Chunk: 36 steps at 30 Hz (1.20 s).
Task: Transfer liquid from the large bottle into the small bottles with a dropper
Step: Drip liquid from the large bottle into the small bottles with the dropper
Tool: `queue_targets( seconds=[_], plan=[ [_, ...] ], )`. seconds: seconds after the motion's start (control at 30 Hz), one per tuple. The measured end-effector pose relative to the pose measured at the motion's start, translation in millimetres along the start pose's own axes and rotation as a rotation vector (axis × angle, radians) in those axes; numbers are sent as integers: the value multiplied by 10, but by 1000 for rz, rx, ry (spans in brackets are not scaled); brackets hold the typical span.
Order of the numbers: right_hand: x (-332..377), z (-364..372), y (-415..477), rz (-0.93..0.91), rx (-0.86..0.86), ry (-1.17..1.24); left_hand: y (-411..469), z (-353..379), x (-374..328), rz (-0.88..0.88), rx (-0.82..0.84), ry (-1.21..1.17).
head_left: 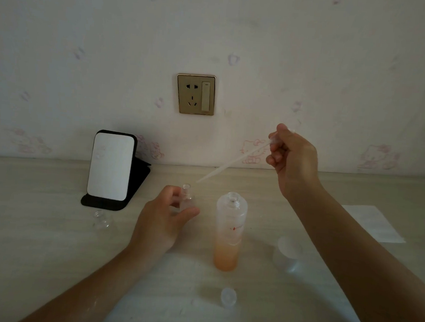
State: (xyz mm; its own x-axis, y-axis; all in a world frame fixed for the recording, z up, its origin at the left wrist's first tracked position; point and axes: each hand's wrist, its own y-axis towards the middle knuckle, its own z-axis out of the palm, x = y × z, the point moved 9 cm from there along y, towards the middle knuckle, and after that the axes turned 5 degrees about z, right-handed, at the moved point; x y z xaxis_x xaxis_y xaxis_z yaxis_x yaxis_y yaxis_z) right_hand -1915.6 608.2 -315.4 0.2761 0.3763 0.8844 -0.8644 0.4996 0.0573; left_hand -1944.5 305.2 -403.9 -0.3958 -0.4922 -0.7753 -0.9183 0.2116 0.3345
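A tall frosted large bottle with orange liquid in its lower part stands uncapped at the table's middle. My left hand grips a small clear bottle just left of it, neck up. My right hand pinches the bulb end of a long translucent dropper, which slants down to the left. Its tip hovers just to the right of the small bottle's mouth, slightly above it. A second small clear bottle stands alone further left.
A black-framed mirror stand leans near the wall at the left. The large frosted cap sits right of the large bottle, a small cap near the front. White paper lies at the right. A wall socket is above.
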Motion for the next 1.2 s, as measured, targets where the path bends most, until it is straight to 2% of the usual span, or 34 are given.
queue_targets(
  seconds=[0.17,0.23,0.3,0.33,0.4,0.5,0.6,0.67,0.87,1.03,1.2],
  plan=[
    [-28,-8,7,0,-9,-16,3,18,-5,-45,21,0],
    [-31,-32,15,4,-21,-14,-40,-123,-83,10,-106,-74],
    [-39,-55,26,14,-31,-4,-121,-338,-260,148,-265,-240],
    [-46,-63,30,21,-35,2,-158,-403,-353,208,-289,-307],
    [-60,-74,35,37,-41,14,-207,-363,-545,275,-177,-444],
    [-76,-87,41,63,-48,37,-336,-98,-856,301,163,-586],
    [-77,-83,50,77,-42,63,-520,193,-1006,294,432,-506],
    [-75,-78,54,78,-35,70,-585,281,-1030,273,477,-460],
    [-85,-59,50,89,-16,87,-578,224,-1048,285,347,-478],
    [-15,-82,48,87,-15,159,-376,-23,-852,176,197,-522],
    [29,-133,58,85,-48,179,-235,-87,-681,136,173,-444]
  ],
)
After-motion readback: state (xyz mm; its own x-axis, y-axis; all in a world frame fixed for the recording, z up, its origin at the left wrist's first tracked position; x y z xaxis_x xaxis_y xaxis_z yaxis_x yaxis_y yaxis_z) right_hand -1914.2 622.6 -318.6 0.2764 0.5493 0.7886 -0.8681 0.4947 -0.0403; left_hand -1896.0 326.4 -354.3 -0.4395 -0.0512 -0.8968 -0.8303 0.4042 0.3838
